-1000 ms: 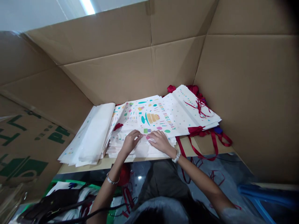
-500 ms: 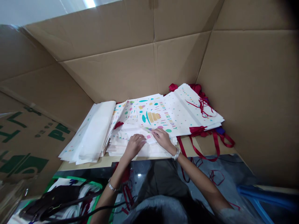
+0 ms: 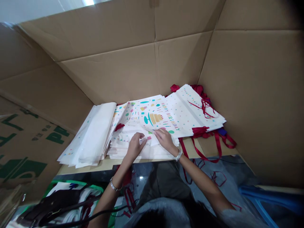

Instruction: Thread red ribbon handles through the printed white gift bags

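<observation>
Head cam: birthday sheet (image 3: 153, 113) lies mid-way along table (image 3: 104, 165), cake-print top facing table's R end, lettering running far edge to near; long axis unclear amid overlapping sheets (image 3: 182, 109). Your R hand (image 3: 164, 138) pinches its near edge; L hand (image 3: 135, 146) half-curled, thumb & fingers apart, w/ nothing visibly held.

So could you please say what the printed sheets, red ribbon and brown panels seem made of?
The printed sheets look like matte paper, perhaps thin plastic, with crisp edges. The red ribbon is likely smooth fabric, hanging in soft loops. The brown panels seem matte cardboard, with straight creases.
</observation>
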A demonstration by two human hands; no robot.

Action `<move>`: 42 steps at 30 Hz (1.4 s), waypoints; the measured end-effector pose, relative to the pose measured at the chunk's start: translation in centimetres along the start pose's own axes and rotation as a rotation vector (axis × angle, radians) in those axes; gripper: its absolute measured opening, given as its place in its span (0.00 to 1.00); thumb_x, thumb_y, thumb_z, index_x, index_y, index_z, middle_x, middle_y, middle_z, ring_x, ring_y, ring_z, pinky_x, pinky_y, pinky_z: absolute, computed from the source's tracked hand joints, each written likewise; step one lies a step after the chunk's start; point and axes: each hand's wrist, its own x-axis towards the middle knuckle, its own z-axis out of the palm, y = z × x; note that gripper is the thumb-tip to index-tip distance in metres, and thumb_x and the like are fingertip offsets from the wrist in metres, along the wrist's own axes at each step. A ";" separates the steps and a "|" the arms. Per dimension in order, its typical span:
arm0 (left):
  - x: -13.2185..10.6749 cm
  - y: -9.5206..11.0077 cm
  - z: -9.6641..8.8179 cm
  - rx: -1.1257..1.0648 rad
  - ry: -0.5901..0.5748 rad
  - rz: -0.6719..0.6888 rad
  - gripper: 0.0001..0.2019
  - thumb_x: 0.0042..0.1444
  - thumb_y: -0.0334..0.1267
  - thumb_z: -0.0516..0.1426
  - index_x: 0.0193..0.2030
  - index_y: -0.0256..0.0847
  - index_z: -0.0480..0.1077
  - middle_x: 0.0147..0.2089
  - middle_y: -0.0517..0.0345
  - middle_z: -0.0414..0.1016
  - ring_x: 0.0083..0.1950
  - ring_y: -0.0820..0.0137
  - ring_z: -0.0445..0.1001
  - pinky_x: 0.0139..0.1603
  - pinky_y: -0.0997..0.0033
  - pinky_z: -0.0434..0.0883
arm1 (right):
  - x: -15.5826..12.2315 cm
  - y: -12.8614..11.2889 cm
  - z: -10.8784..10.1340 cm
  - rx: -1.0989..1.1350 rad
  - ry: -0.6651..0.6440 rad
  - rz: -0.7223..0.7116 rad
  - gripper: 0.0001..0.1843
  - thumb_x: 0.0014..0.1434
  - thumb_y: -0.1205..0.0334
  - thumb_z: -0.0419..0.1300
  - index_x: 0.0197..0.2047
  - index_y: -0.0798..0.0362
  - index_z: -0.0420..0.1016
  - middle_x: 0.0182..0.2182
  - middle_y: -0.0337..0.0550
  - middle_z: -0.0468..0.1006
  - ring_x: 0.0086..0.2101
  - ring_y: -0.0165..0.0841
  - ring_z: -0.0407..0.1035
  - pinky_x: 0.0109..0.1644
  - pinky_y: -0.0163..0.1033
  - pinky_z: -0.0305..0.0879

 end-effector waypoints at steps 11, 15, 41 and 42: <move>0.4 -0.1 -0.7 0.202 -0.349 0.103 0.08 0.70 0.33 0.57 0.51 0.42 0.77 0.50 0.48 0.83 0.52 0.58 0.79 0.51 0.58 0.71 | -0.2 0.4 0.2 0.090 -0.001 0.020 0.17 0.77 0.58 0.52 0.50 0.50 0.83 0.42 0.47 0.84 0.42 0.39 0.75 0.46 0.44 0.70; 1.1 -0.2 -0.6 0.186 -0.379 0.146 0.10 0.67 0.35 0.62 0.53 0.43 0.77 0.54 0.47 0.81 0.54 0.57 0.79 0.51 0.59 0.71 | -0.3 0.4 0.2 0.087 -0.007 0.032 0.17 0.77 0.57 0.52 0.51 0.49 0.83 0.42 0.47 0.84 0.43 0.39 0.75 0.48 0.45 0.70; 2.2 -0.8 -0.1 -0.237 -0.010 -0.232 0.10 0.66 0.45 0.61 0.46 0.42 0.72 0.45 0.53 0.77 0.37 0.69 0.77 0.37 0.68 0.76 | -0.4 0.7 0.0 0.115 -0.004 0.013 0.18 0.78 0.59 0.49 0.55 0.49 0.81 0.45 0.49 0.82 0.47 0.41 0.74 0.53 0.47 0.70; 1.7 -1.2 0.0 -0.224 -0.077 -0.196 0.09 0.66 0.44 0.61 0.45 0.42 0.73 0.44 0.52 0.78 0.41 0.66 0.78 0.42 0.66 0.77 | -0.4 0.8 0.0 0.133 0.009 0.022 0.18 0.78 0.58 0.49 0.55 0.49 0.81 0.45 0.49 0.82 0.47 0.41 0.74 0.53 0.47 0.71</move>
